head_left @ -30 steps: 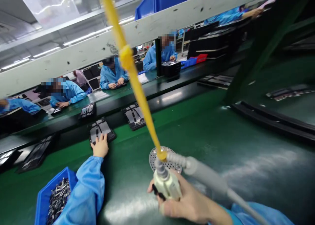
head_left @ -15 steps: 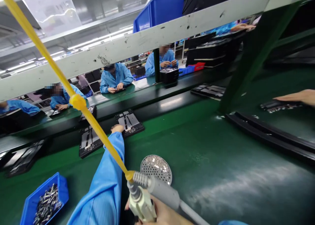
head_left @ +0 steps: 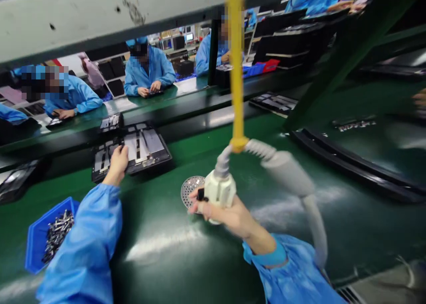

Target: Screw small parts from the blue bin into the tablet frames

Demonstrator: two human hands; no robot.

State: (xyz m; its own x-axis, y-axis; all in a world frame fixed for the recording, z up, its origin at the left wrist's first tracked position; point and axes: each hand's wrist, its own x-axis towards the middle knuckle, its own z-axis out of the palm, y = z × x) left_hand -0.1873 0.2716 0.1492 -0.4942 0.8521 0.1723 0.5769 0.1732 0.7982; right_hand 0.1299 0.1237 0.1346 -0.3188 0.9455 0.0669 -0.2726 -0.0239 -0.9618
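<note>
My left hand (head_left: pixel 117 164) is closed on the near left edge of an opened tablet (head_left: pixel 151 142), whose silver inner parts and dark strips face up. Close against that edge lies a second opened tablet (head_left: pixel 100 162), partly hidden by the hand. In my right hand (head_left: pixel 229 213) is a cream electric screwdriver (head_left: pixel 219 191), held upright, with a grey cable (head_left: pixel 289 173) and a yellow cord (head_left: pixel 237 73) at its top. Its tip is hidden. Behind the right fingers sits a round perforated screw plate (head_left: pixel 188 191), partly covered.
A blue bin (head_left: pixel 35 246) of small metal parts stands at left. Black curved strips (head_left: pixel 353 168) lie on the right of the green bench, near another person's blurred hand (head_left: pixel 420 102). A green post (head_left: pixel 346 51) rises at right. Co-workers in blue sit opposite.
My left hand and the tablet have come nearer and left, up against the second tablet. My right hand with the screwdriver has risen into fuller view. The camera has tilted down.
</note>
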